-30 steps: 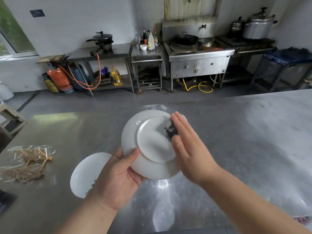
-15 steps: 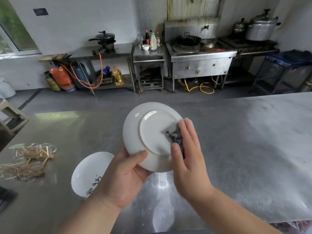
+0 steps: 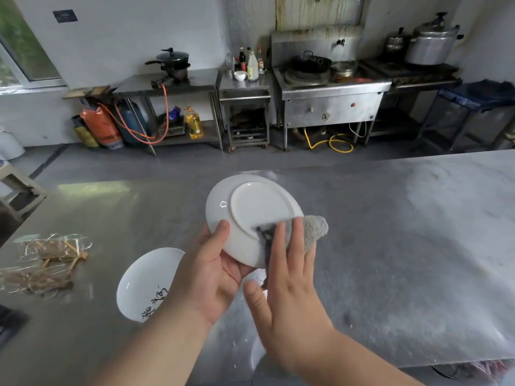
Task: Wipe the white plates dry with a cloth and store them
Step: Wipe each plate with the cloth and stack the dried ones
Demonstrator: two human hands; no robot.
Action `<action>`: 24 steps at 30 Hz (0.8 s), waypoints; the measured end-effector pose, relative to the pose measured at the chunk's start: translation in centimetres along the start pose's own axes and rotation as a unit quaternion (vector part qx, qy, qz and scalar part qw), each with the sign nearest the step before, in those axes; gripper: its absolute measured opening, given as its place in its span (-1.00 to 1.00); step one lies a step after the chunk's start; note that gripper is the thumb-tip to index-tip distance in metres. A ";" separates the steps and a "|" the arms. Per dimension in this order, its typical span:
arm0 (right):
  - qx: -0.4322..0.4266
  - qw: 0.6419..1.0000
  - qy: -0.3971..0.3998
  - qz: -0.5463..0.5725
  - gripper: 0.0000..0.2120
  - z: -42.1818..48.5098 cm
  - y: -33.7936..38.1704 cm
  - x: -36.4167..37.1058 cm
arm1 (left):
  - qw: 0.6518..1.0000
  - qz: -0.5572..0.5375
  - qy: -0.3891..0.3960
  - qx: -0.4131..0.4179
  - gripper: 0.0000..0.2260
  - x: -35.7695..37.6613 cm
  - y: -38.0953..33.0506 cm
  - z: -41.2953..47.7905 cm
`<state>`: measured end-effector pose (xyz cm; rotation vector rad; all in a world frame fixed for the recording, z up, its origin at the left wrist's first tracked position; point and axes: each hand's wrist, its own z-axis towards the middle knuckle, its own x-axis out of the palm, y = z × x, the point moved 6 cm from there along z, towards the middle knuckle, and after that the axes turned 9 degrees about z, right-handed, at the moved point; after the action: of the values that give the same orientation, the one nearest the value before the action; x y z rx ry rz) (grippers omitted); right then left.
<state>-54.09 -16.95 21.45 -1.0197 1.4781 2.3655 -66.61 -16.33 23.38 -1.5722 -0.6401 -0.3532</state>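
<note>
Gripping white plate (image 3: 250, 218) at its near-left rim with left hand (image 3: 211, 274), thumb curled over the underside; held tilted above table (image 3: 390, 246) middle. Pressing grey cloth (image 3: 312, 232) onto plate's near-right rim with right hand (image 3: 289, 288), fingers straight, thumb spread. Seeing second plate (image 3: 145, 282) flat toward table's near-left edge.

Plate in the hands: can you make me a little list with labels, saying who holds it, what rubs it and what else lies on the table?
Held thing: white round ceramic plate, tilted, underside facing the camera
Left hand: grips the plate's lower rim, thumb on the underside
Right hand: straight fingers press a grey fuzzy cloth on the plate's lower right edge
On the steel table: second white round plate with black writing, lying flat; tangle of tan strands further left
</note>
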 end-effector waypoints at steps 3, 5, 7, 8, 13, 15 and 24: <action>0.009 0.999 0.031 -0.043 -0.16 0.1 -1.3 0.3 | 1.000 -0.008 -0.015 -0.008 -0.61 0.3 0.6 0.2; 0.000 0.999 0.036 0.013 -0.21 1.2 -2.2 -1.1 | 1.000 -0.010 -0.021 -0.001 -0.63 0.4 0.3 0.2; 0.016 0.995 0.024 0.091 -0.27 2.0 -2.8 -2.6 | 0.999 -0.010 -0.031 -0.003 -0.67 0.6 0.1 0.3; 0.032 0.993 0.022 0.112 -0.25 2.2 -2.9 -3.0 | 0.999 -0.010 -0.033 -0.005 -0.67 0.8 0.1 0.3; -0.023 0.995 0.078 0.060 -0.09 -0.4 1.1 -0.6 | 0.996 0.028 -0.083 -0.015 -0.71 1.6 0.8 0.6; -0.049 0.991 0.128 0.010 -0.06 -1.5 2.2 0.7 | 0.993 0.049 -0.103 -0.026 -0.73 1.4 1.0 0.6; 0.019 0.988 0.017 0.151 -0.25 2.3 -3.4 -5.3 | 0.998 -0.007 0.048 -0.033 -0.66 1.1 1.2 -1.0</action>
<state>-49.52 -12.25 22.89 -0.8863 1.7963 2.5163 -64.91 -17.09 23.13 -1.6040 -0.5696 -0.4623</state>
